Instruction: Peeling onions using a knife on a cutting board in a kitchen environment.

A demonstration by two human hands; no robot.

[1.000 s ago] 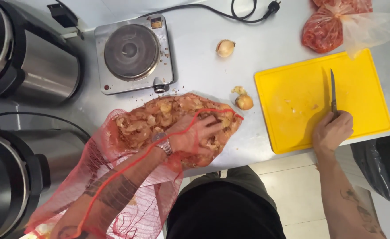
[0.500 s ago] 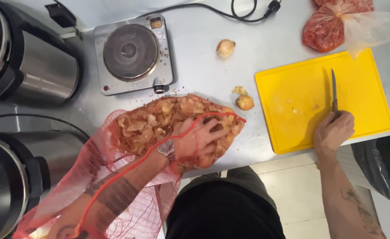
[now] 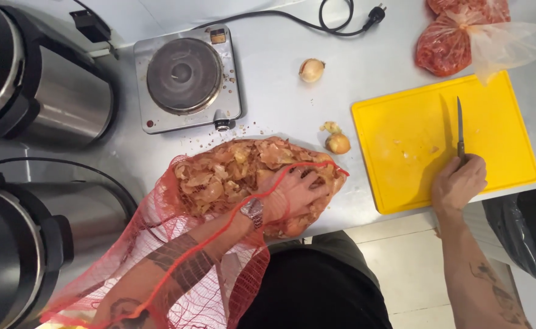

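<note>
My left hand (image 3: 292, 195) is deep inside a red mesh sack (image 3: 158, 262) full of onions and loose onion skins (image 3: 231, 170), its fingers spread among them; whether it grips one I cannot tell. A watch sits on that wrist. My right hand (image 3: 459, 183) rests on the near edge of a yellow cutting board (image 3: 402, 183) and holds the handle of a small knife (image 3: 459, 125), blade pointing away. One onion (image 3: 338, 143) with a scrap of skin lies just left of the board. Another onion (image 3: 311, 69) sits farther back.
A single electric hotplate (image 3: 185, 79) with a black cord (image 3: 341, 18) stands at the back. Two large steel pots (image 3: 36, 85) (image 3: 30, 244) crowd the left side. Clear bags of red food (image 3: 456, 42) lie at the back right. A black-lined bin (image 3: 529, 244) stands low right.
My left hand has pushed a little farther right inside the sack among the onions. The right hand and knife have stayed in place.
</note>
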